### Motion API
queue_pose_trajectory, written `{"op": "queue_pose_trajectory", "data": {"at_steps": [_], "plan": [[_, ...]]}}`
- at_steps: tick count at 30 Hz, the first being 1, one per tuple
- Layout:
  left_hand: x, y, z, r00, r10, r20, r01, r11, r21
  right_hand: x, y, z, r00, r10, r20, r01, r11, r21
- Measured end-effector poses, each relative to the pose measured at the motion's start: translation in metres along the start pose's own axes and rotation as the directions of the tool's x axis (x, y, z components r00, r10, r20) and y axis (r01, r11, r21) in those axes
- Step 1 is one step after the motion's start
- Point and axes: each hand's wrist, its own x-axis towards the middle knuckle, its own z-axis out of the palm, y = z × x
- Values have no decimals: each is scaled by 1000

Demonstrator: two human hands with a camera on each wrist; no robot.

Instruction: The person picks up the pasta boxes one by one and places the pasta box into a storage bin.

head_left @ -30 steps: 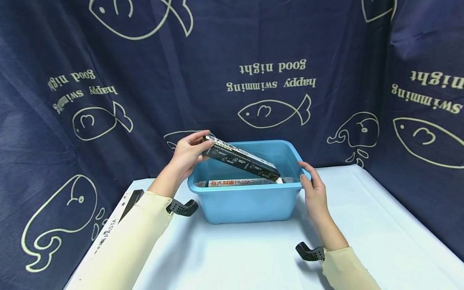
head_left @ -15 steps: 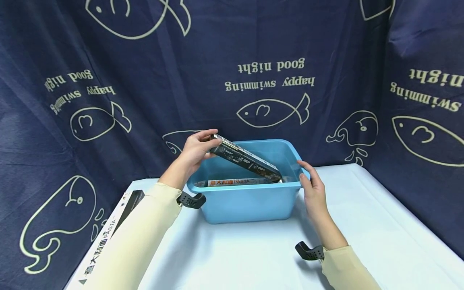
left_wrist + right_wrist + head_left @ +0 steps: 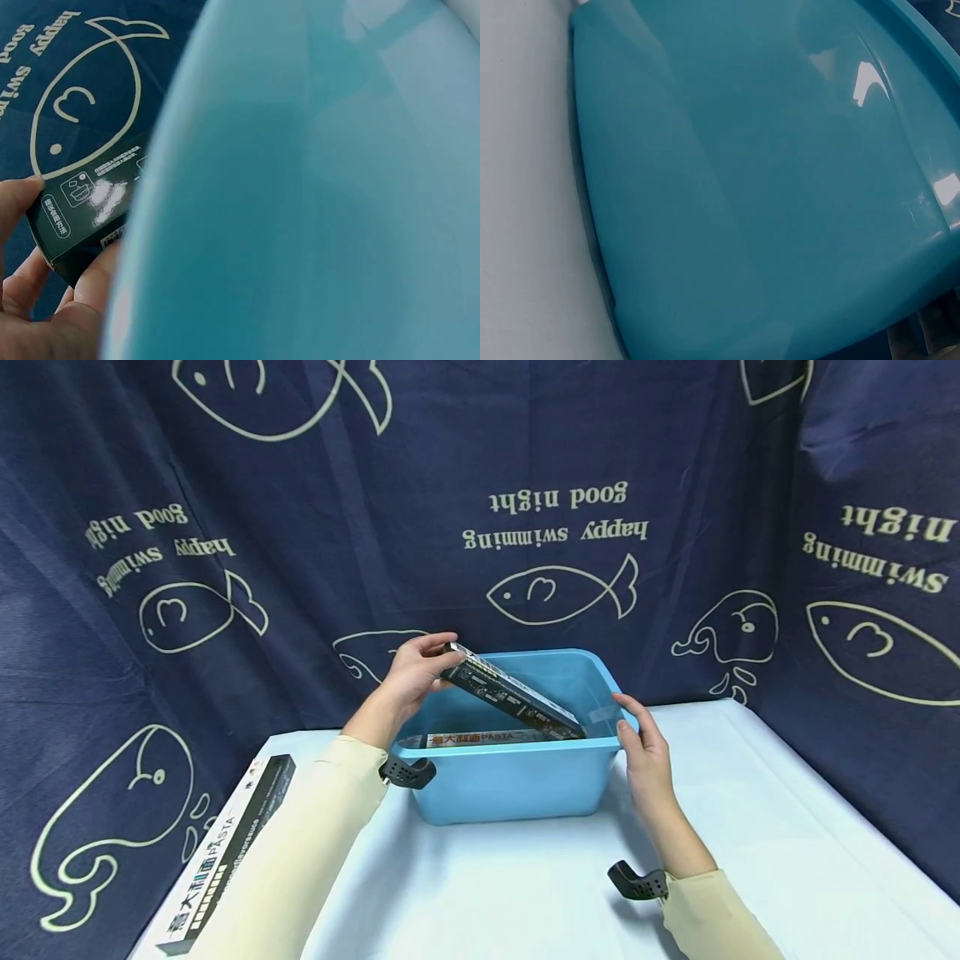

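Observation:
A black pasta box (image 3: 517, 700) slants down to the right over the blue plastic tub (image 3: 517, 785). My left hand (image 3: 411, 678) grips its raised left end between thumb and fingers, while the lower right end dips inside the tub. The left wrist view shows the fingers (image 3: 30, 281) around the end of that box, with the tub wall hiding the rest. Inside the tub, along the near wall, lies another pasta box (image 3: 480, 738) with a white side and orange lettering. With thumb and fingers, my right hand (image 3: 647, 752) holds the tub's right rim.
Another black and white pasta box (image 3: 225, 852) lies on the white-covered table (image 3: 517, 893) at the left, partly behind my left sleeve (image 3: 300, 860). A dark blue curtain (image 3: 420, 552) with fish drawings hangs close behind the tub.
My left hand has moved right with the black pasta box, tilting it more steeply and bringing its low end farther into the tub. The right hand stays at the rim.

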Motion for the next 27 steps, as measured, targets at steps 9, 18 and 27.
{"op": "queue_pose_trajectory", "data": {"at_steps": [9,18,27], "plan": [[5,-4,2,1000,-28,-12,28,999,39,-1,-1,0,1000,-3,10,3,1000,10],[4,-8,-4,995,17,-96,8,967,254,0,-1,-1,1000,3,7,-3,1000,18],[0,-12,-10,992,46,-120,7,912,409,0,0,-1,1000,3,3,-3,1000,15]]}}
